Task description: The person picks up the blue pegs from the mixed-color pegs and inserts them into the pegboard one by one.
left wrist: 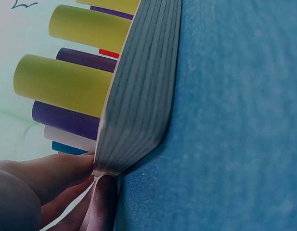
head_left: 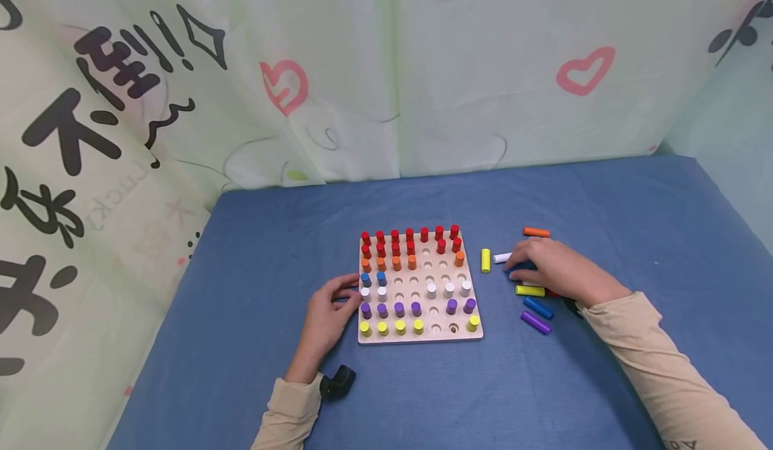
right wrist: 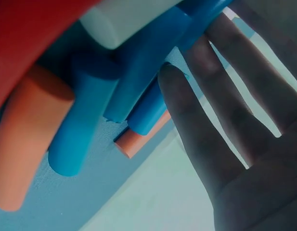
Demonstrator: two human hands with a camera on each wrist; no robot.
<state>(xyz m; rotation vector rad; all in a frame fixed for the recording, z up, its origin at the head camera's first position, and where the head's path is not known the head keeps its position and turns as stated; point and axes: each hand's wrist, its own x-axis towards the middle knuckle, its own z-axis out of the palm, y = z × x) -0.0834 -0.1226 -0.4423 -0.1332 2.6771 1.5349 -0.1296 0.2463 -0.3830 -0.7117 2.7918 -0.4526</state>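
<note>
A wooden pegboard [head_left: 437, 341] holds rows of red, orange, blue, white, purple and yellow pegs standing upright, with several bare holes among them. At its left edge, my left hand [head_left: 326, 317] grips the board; the left wrist view shows a finger and thumb meeting on the rim near a corner. Over the loose pegs right of the board, my right hand [head_left: 552, 269] reaches down. Its fingers [right wrist: 201, 130] look nearly straight in the right wrist view, with fingertips at the blue pegs [right wrist: 148, 108]. The palm partly covers the pile in the head view.
Around the right hand lie a yellow peg [head_left: 486, 261], a white peg [head_left: 502, 258], an orange peg [head_left: 536, 232], a blue peg [head_left: 538, 308] and a purple peg [head_left: 535, 322]. Blue cloth [head_left: 272, 235] covers the table, and a printed curtain [head_left: 453, 68] hangs behind it.
</note>
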